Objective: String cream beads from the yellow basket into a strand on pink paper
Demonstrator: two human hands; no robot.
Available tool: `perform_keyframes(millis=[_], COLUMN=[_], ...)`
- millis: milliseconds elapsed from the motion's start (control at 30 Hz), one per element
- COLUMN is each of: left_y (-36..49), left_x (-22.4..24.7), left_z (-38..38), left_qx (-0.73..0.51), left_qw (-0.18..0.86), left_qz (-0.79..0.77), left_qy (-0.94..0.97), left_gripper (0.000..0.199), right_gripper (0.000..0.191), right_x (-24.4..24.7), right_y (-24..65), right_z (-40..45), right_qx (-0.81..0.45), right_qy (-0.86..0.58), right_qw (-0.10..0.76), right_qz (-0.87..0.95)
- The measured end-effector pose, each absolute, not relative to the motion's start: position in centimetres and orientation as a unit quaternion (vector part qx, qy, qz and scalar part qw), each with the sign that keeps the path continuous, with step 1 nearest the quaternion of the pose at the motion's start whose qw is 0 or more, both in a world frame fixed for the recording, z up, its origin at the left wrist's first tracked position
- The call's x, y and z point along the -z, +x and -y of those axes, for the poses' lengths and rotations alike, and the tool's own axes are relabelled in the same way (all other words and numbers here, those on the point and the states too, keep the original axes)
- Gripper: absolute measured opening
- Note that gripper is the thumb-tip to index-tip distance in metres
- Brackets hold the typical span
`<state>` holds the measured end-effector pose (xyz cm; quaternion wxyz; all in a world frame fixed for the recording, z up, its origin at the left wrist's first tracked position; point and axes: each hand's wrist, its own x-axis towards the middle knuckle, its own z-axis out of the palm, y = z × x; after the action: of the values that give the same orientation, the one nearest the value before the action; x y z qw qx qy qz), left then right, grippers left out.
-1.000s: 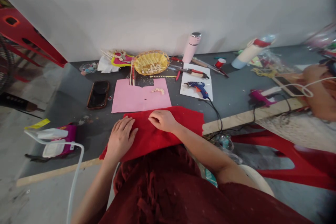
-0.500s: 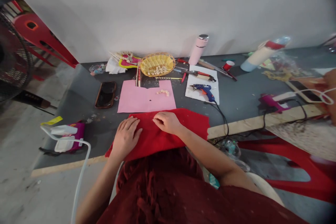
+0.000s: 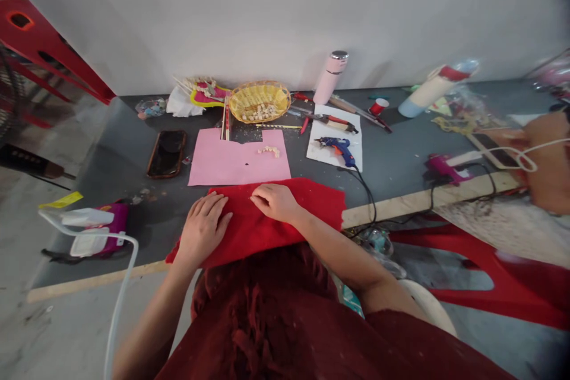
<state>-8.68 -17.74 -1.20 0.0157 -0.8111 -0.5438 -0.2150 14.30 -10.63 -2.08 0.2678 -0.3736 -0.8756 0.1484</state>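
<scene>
A piece of red felt-like cloth (image 3: 249, 228) lies over the front edge of the table and partly on my lap. My left hand (image 3: 207, 222) rests flat on its left part, fingers stretched out and thumb a little apart. Over the middle of the cloth, my right hand (image 3: 276, 200) is closed, thumb and fingertips pinched together. Whatever it may hold is too small or hidden to make out. Just beyond the cloth lies a pink sheet (image 3: 222, 163) with a notch cut in its far edge. A short curved row of small cream beads (image 3: 269, 151) sits on the sheet.
Behind the sheet stands a wicker basket (image 3: 243, 95) with cream pieces. A blue glue gun (image 3: 338, 148) lies on white paper, its cable running over the table edge. Nearby are a phone (image 3: 166, 154), pink flask (image 3: 330, 78), red spool (image 3: 378, 107) and purple extension socket (image 3: 100, 228).
The whole view has shifted slightly, so things appear further left and a bit higher. Both hands keep nearly the same pose on the red cloth.
</scene>
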Motion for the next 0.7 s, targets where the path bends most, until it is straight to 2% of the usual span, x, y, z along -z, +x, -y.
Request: perform_keyframes(millis=[133, 267, 467, 700], left_y=[-8.9, -9.2, -8.8, -7.6], left_x=[0.8, 0.3, -1.1, -1.3], left_z=[17.6, 17.4, 16.7, 15.2], left_qx=[0.213, 0.201, 0.149, 0.105], left_qw=[0.017, 0.017, 0.030, 0.012], left_qz=[0.531, 0.513, 0.482, 0.439], left_qy=[-0.820, -0.834, -0.863, -0.892], left_gripper=[0.039, 0.047, 0.053, 0.049], right_gripper=[0.023, 0.015, 0.022, 0.023], right_x=[1.6, -0.2, -3.5, -4.5], right_y=[14.4, 15.1, 19.0, 30.9], right_z=[10.5, 10.7, 11.0, 7.1], right_qx=[-0.166, -0.223, -0.268, -0.125], right_qy=[-0.373, -0.361, -0.340, -0.621], right_qw=[0.262, 0.234, 0.177, 0.276], right_qz=[0.875, 0.875, 0.884, 0.723])
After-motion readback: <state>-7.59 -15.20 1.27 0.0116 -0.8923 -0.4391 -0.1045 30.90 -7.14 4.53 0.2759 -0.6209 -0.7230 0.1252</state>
